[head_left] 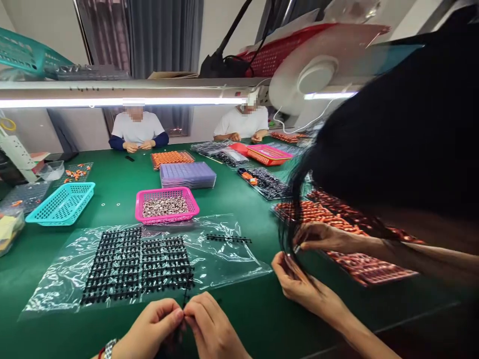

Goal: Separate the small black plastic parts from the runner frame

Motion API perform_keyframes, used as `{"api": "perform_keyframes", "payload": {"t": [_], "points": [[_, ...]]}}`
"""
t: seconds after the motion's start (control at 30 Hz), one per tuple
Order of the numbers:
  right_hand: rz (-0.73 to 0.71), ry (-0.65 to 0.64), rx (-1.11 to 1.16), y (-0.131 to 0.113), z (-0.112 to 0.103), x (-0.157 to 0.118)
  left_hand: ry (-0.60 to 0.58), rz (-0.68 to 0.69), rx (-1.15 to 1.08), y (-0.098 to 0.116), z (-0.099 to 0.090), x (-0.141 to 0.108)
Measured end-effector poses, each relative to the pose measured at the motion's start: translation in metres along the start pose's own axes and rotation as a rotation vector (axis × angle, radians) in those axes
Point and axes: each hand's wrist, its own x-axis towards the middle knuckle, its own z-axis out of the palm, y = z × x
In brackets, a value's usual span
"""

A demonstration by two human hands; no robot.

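Note:
At the lower edge of the head view, my left hand and my right hand meet with fingertips pinched together. Between them a thin black toothed strip pokes up; most of it is hidden by my fingers. Just beyond lies a clear plastic sheet carrying two blocks of similar strips, laid in rows. One more strip lies apart on the sheet's right side. Behind the sheet stands a pink basket filled with small ring-like metallic parts.
A turquoise basket stands left on the green table. Purple trays are stacked behind the pink basket. At right a co-worker's hands work beside trays of orange parts. Two people in white sit across.

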Motion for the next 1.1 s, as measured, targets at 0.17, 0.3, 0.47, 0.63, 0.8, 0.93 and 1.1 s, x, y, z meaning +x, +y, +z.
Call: {"api": "perform_keyframes", "payload": {"t": [0.17,0.3,0.47,0.63,0.8,0.93,1.1], "points": [[0.211,-0.004,0.114,0.001,-0.002,0.002,-0.006,-0.018,-0.149,-0.004,0.001,0.002],[0.328,-0.03,0.101,0.007,-0.007,0.001,0.001,0.025,-0.091,-0.002,0.001,0.002],[0.262,-0.078,-0.075,0.018,-0.003,-0.01,0.031,0.04,0.022,0.0,0.002,-0.001],[0.271,-0.088,-0.003,0.02,-0.006,-0.01,0.061,0.03,0.104,-0.002,0.001,-0.002],[0.505,-0.12,0.337,0.012,-0.018,0.003,0.072,0.058,0.179,-0.002,0.001,-0.004],[0.613,-0.138,0.493,0.007,-0.02,0.009,0.03,0.055,0.182,-0.001,0.002,-0.007],[0.443,-0.151,0.382,-0.002,-0.014,0.004,-0.002,0.033,0.074,-0.003,0.003,-0.005]]}}
